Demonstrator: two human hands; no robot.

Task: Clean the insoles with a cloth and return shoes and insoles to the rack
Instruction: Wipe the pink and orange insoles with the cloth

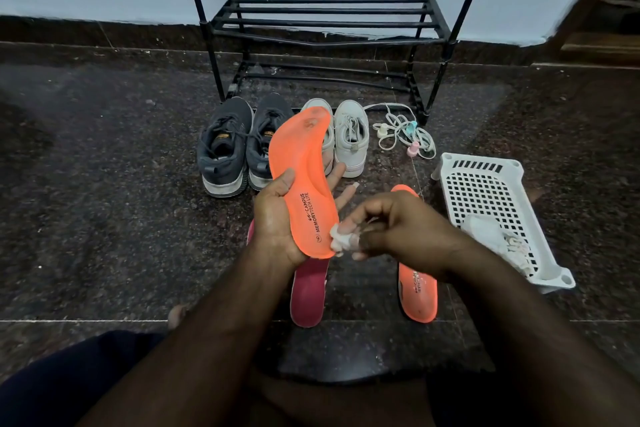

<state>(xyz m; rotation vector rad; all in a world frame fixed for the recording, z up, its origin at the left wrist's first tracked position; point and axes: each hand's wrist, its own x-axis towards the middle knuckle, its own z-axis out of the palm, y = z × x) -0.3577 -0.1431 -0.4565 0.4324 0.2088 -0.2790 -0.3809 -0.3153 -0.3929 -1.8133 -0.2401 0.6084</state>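
Observation:
My left hand (273, 218) grips an orange insole (299, 163) by its heel end, printed side up, toe pointing away from me. My right hand (391, 225) pinches a small white cloth (339, 239) against the insole's heel edge. A second orange insole (417, 291) lies on the floor under my right wrist. A pink insole (308, 291) lies on the floor below my left hand. A dark grey pair of shoes (228, 146) and a white pair (349, 135) stand in front of the black shoe rack (325, 21).
A white perforated plastic basket (491, 204) lies at the right with a white cloth (498, 236) in it. Loose white laces with pastel clips (405, 132) lie by the rack's right leg. The floor is dark speckled stone. My legs fill the bottom of the view.

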